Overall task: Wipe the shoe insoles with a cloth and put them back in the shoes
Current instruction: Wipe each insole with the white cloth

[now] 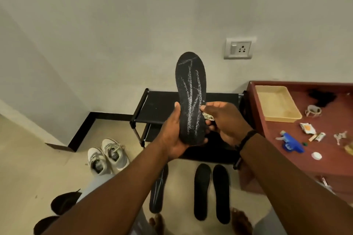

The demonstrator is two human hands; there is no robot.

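- Left hand (pixel 174 135) grips the heel end of a black insole (pixel 191 99), thumb along its left edge, fingers curled under; insole held upright, toe end up, pale scuff streaks on the face turned to the camera.
- Right hand (pixel 223 120) at the insole's right edge, fingers curled round a small bunched cloth (pixel 207 116) pressed to that edge; dark band on the wrist.
- Behind and below the insole: black shoe rack (pixel 160 105) against the wall.
- On the floor below the insole: three more black insoles, one (pixel 157 194) partly hidden by the left arm, a pair (pixel 212 192) side by side to its right.
- Left of the rack, on the floor: pair of white sneakers (pixel 108 155); two dark shoes (pixel 64 204) nearer the camera.
- Right of the insole: red-brown table (pixel 324 162) with a beige tray (pixel 277 104), blue spray head (pixel 292 142), white cap, small packets, keys.
- Wall socket (pixel 238 48) above and right of the insole's toe.
- Bare feet at the bottom edge.
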